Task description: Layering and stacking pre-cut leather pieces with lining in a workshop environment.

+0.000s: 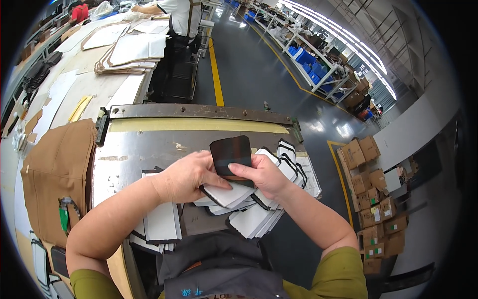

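Centrally, dark panel [231, 149], under right thumb [241, 171]

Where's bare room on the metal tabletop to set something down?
Main patch: metal tabletop, back left, between the yellow strip, brown stack and left hand. Smaller gap: near edge, between left white panels and right white panels. Crowded: right side, panels fanned around the right hand.

Between left hand [186, 174] and right hand [270, 177] is a panel [237, 149]. From it, stacked pieces [163, 219] on the table [147, 149] lie at three and eight o'clock; cloth [57, 179] at nine, sheets [139, 49] at half past ten, boxes [368, 218] at half past three.
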`<act>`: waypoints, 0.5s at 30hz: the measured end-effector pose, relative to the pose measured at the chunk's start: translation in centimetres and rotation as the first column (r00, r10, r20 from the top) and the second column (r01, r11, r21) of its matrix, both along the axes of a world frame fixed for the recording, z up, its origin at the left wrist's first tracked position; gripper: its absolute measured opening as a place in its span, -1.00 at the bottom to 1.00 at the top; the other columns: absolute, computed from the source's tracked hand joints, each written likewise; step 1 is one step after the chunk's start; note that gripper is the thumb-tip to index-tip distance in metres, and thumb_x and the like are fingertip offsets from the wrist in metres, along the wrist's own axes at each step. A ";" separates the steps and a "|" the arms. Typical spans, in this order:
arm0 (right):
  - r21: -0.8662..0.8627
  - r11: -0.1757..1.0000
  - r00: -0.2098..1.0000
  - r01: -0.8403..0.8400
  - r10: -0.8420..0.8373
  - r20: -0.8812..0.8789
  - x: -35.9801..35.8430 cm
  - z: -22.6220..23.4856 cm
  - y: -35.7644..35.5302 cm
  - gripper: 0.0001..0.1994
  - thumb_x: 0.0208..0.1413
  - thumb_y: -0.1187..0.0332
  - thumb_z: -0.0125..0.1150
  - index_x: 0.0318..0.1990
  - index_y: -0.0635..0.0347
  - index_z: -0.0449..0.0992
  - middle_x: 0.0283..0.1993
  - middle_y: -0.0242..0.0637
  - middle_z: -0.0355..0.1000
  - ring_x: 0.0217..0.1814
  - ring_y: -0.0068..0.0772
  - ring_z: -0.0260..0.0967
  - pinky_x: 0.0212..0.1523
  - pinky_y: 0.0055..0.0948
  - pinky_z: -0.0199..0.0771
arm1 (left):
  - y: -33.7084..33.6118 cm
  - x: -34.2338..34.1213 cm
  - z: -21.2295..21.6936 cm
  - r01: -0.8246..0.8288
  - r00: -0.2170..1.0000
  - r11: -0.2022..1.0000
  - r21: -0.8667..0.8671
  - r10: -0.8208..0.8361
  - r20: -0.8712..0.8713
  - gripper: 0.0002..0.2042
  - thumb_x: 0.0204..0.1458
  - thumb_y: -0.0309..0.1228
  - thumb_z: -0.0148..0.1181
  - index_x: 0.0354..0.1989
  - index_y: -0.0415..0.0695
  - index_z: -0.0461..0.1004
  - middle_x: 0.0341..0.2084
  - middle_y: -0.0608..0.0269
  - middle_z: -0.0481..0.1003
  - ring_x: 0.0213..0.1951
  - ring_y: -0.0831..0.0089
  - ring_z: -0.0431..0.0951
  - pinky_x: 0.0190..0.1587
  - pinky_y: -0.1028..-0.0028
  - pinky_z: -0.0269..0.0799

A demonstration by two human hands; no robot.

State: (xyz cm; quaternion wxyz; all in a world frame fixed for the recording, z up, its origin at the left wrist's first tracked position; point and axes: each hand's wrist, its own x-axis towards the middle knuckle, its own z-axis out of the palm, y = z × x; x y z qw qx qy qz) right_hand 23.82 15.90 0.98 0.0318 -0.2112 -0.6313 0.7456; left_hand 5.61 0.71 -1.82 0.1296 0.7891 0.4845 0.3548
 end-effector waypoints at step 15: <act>0.039 0.918 0.705 0.395 -0.276 -0.653 -11.0 1.4 5.3 -0.89 0.13 0.56 0.27 -0.23 0.24 0.67 -0.05 -0.19 0.60 0.03 -0.44 0.51 0.09 -0.45 0.50 | -0.6 -1.6 0.8 0.006 0.997 0.981 -0.196 -0.021 -0.076 -0.42 -0.27 -0.60 0.31 0.05 0.11 0.60 0.18 0.21 0.45 0.21 0.22 0.40 0.30 0.24 0.24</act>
